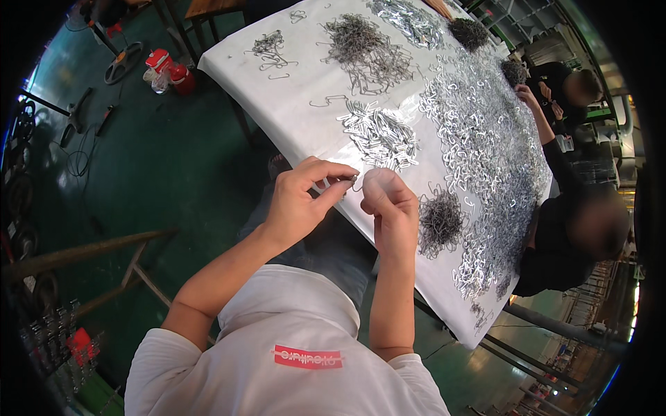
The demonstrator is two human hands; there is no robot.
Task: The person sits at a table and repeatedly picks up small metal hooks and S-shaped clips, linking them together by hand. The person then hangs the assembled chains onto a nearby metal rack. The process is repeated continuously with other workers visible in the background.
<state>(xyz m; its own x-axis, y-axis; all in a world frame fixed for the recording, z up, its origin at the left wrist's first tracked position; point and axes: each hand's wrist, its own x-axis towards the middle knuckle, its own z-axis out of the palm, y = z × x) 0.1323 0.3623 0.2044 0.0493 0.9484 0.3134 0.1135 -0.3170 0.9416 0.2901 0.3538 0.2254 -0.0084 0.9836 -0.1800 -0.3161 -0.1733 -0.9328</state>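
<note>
My left hand [295, 197] pinches a small bent wire hook [355, 179] between thumb and fingertips, just above the near edge of the white-covered table [291, 111]. Close beside it, my right hand [392, 211] is closed, thumb against curled fingers; whatever it may hold is too small or hidden to name. Beyond both hands lies a heap of short shiny metal pieces [380, 136]. A tangle of dark wire hooks [442, 220] rests to the right of my right hand.
Dark wire hooks [364, 52] form a far pile, and shiny hook-shaped pieces [479, 139] spread along the right. Two people [576, 229] sit at the far right side, one with a hand [527, 96] over the table. Red containers [182, 80] stand on the green floor.
</note>
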